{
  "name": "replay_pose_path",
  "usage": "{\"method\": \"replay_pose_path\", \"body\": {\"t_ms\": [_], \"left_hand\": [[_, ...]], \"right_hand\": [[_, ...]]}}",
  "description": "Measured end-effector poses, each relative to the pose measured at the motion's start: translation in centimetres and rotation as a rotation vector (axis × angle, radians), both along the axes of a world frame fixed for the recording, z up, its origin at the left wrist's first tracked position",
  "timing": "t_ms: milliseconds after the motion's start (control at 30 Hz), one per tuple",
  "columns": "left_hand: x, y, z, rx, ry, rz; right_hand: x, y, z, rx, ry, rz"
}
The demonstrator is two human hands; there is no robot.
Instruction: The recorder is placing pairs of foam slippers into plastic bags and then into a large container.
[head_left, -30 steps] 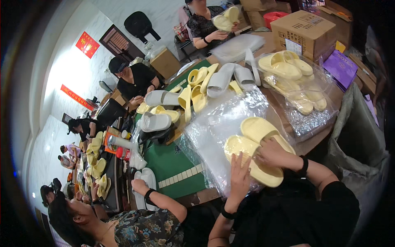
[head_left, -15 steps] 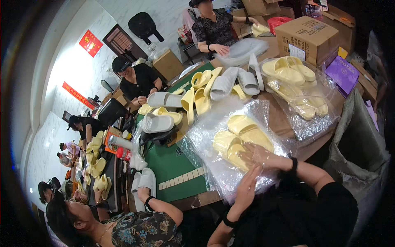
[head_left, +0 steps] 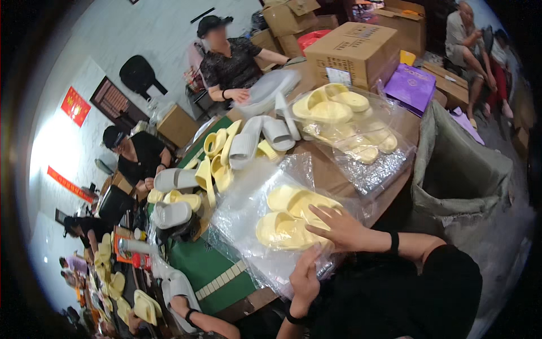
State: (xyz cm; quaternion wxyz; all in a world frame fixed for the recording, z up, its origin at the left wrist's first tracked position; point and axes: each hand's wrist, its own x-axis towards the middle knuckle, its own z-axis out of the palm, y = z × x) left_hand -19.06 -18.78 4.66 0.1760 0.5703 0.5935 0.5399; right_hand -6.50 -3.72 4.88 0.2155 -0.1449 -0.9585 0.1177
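The pair of pale yellow slippers [head_left: 293,217] lies inside a clear plastic bag [head_left: 254,226], just this side of the cardboard box [head_left: 353,51]; the right hand [head_left: 339,229] rests on top with fingers spread; the left hand [head_left: 305,277] pinches the bag's near edge; so the slippers are in, I think, but the bag looks unsealed; more loose slippers [head_left: 226,152] wait left of the box.

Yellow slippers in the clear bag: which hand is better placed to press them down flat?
Right, probably. The right hand already lies across the yellow slippers through the clear plastic bag; the left hand only grips the bag's near edge.
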Motion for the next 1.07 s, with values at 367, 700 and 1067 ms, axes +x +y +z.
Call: {"method": "replay_pose_path", "body": {"t_ms": [367,700,1067], "left_hand": [[1.2,-1.5,-0.6,0.167,0.28,0.203],[0.5,-0.4,-4.7,-0.305,0.297,0.193],[0.2,0.0,-4.9,-0.392,0.375,0.098]], "right_hand": [[-1.8,6.1,6.6,0.166,0.495,0.189],[-0.5,20.9,12.6,0.598,0.601,-0.308],[6.5,26.6,1.2,-0.093,0.081,-0.378]]}}
